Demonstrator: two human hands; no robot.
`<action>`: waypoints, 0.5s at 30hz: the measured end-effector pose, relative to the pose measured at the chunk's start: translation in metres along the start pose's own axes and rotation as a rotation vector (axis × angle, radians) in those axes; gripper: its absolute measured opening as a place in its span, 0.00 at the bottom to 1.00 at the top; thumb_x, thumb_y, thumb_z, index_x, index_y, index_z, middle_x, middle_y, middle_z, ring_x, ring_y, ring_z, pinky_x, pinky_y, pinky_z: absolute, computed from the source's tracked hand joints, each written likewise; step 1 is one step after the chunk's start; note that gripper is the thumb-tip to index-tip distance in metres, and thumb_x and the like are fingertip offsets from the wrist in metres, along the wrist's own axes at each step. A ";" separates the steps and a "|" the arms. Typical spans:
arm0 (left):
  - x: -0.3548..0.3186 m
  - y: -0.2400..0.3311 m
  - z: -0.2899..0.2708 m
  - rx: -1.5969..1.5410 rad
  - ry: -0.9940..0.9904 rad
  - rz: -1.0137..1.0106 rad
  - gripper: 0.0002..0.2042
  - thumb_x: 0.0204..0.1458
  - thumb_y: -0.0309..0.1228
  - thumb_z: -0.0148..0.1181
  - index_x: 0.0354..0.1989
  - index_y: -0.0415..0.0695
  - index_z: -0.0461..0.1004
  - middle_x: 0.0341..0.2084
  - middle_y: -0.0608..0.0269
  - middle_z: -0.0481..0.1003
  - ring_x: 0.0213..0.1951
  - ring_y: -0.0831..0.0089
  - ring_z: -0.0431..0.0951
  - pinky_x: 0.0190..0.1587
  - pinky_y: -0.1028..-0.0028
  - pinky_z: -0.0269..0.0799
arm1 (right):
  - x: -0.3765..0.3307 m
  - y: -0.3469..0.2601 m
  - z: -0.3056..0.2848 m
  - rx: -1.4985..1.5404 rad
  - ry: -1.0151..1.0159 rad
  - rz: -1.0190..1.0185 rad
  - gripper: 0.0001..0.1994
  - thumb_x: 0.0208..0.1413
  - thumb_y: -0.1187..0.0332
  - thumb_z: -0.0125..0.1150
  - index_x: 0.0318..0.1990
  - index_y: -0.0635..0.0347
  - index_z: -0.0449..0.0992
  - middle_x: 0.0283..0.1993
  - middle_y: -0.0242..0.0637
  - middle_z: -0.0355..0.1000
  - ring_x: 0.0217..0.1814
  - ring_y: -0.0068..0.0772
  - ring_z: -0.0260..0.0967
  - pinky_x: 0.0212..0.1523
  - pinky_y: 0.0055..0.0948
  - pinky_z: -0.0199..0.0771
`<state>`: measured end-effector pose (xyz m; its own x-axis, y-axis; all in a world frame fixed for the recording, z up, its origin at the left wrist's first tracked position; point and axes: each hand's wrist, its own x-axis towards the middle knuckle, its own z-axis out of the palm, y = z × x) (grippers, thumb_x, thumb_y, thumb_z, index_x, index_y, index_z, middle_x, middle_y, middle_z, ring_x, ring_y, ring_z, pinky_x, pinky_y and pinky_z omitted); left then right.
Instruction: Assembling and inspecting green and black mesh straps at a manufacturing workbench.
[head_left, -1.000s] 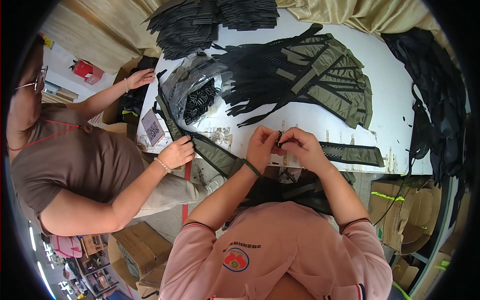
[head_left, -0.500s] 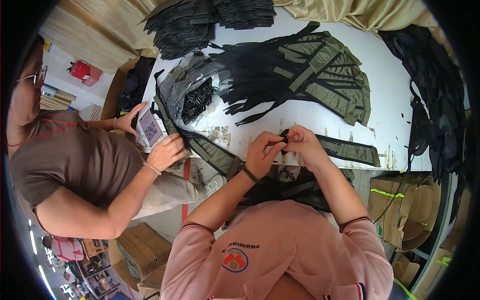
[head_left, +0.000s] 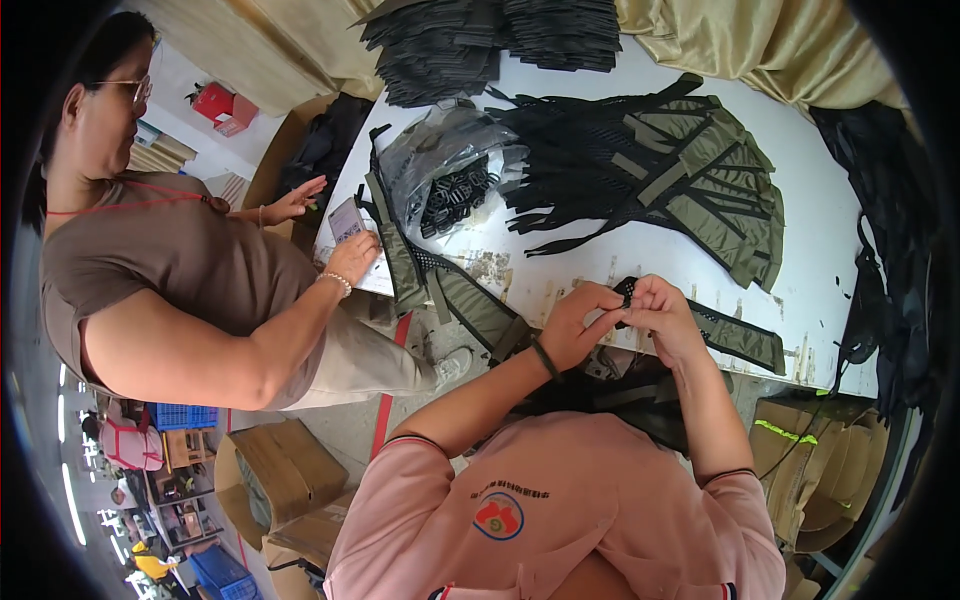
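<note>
Together, both hands [head_left: 580, 327] [head_left: 664, 316] pinch a piece of black mesh [head_left: 627, 288].

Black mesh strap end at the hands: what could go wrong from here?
The black mesh strap end might slip, since the left hand and right hand appear to pinch it only by the fingertips.

A crooked fold could go unnoticed, as the hands hide part of it.

The olive strap overhanging the table lies close to the left arm, which might drag it.
</note>
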<state>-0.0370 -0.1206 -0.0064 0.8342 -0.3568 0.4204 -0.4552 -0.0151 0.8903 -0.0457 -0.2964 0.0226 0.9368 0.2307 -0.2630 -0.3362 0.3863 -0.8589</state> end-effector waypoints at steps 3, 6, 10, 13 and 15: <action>0.000 -0.007 0.003 -0.038 -0.008 -0.001 0.07 0.48 0.20 0.59 0.36 0.39 0.71 0.37 0.57 0.72 0.41 0.67 0.73 0.43 0.73 0.67 | 0.002 0.017 -0.005 -0.246 0.166 -0.203 0.11 0.45 0.83 0.59 0.32 0.59 0.65 0.26 0.26 0.67 0.27 0.15 0.65 0.30 0.14 0.64; -0.001 -0.009 0.009 -0.279 0.034 -0.091 0.10 0.48 0.20 0.59 0.39 0.41 0.70 0.40 0.59 0.68 0.43 0.68 0.70 0.45 0.74 0.66 | -0.001 0.010 0.003 -0.180 0.131 -0.222 0.09 0.48 0.80 0.59 0.36 0.60 0.68 0.26 0.26 0.66 0.30 0.16 0.65 0.32 0.15 0.65; 0.005 -0.004 0.002 -0.193 -0.003 -0.050 0.13 0.45 0.19 0.62 0.40 0.42 0.70 0.41 0.61 0.66 0.42 0.70 0.68 0.42 0.76 0.65 | -0.002 -0.010 0.007 -0.097 0.034 -0.021 0.08 0.52 0.76 0.56 0.40 0.62 0.72 0.28 0.27 0.68 0.33 0.17 0.64 0.35 0.16 0.65; 0.012 0.005 -0.010 -0.061 -0.078 -0.026 0.12 0.43 0.19 0.63 0.38 0.43 0.72 0.37 0.63 0.67 0.38 0.71 0.69 0.38 0.76 0.65 | -0.003 -0.021 0.005 -0.396 -0.016 -0.112 0.08 0.56 0.70 0.54 0.37 0.65 0.76 0.32 0.27 0.71 0.33 0.15 0.61 0.35 0.17 0.63; 0.016 0.013 -0.009 -0.014 -0.097 -0.045 0.11 0.42 0.18 0.63 0.34 0.44 0.74 0.31 0.65 0.68 0.35 0.72 0.69 0.36 0.76 0.65 | -0.004 -0.022 0.000 -0.486 -0.010 -0.103 0.08 0.56 0.69 0.54 0.37 0.65 0.76 0.31 0.27 0.71 0.33 0.15 0.62 0.34 0.17 0.64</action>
<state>-0.0268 -0.1184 0.0138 0.8193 -0.4448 0.3617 -0.4132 -0.0207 0.9104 -0.0423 -0.3062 0.0427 0.9610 0.2228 -0.1641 -0.1560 -0.0534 -0.9863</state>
